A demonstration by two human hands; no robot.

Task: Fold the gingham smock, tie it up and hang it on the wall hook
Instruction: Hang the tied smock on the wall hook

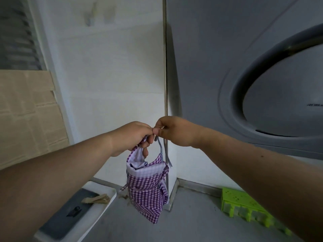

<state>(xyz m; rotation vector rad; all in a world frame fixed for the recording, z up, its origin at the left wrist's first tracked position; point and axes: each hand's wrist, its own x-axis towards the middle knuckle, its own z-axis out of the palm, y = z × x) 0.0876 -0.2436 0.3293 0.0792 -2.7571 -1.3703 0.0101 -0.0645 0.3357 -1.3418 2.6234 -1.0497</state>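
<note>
In a tiled kitchen corner, beside a grey range hood (272, 95), a person holds the gingham smock (147, 187) in the air, already folded into a compact purple-checked bundle and bound with its own ties. The left hand (132, 137) has its fingers curled round the gathered top of the bundle and takes its weight; the right hand (173, 131) pinches the thin strap (161, 151) between thumb and fingertips just beside the left, the strap's loose end trailing down. The bundle hangs clear of the grey counter (192, 215), well above it, in front of the wall's metal corner strip.

Folding and tying look done; the step in hand appears to be readying a loop for hanging. High on the white tiles, what seem to be pale wall hooks (90, 16) show only as a blur. The next move likely calls for raising the bundle up and to the left and slipping the strap over a hook while keeping the knot from loosening. A green plastic rack (244, 205) lies on the counter at right.
</note>
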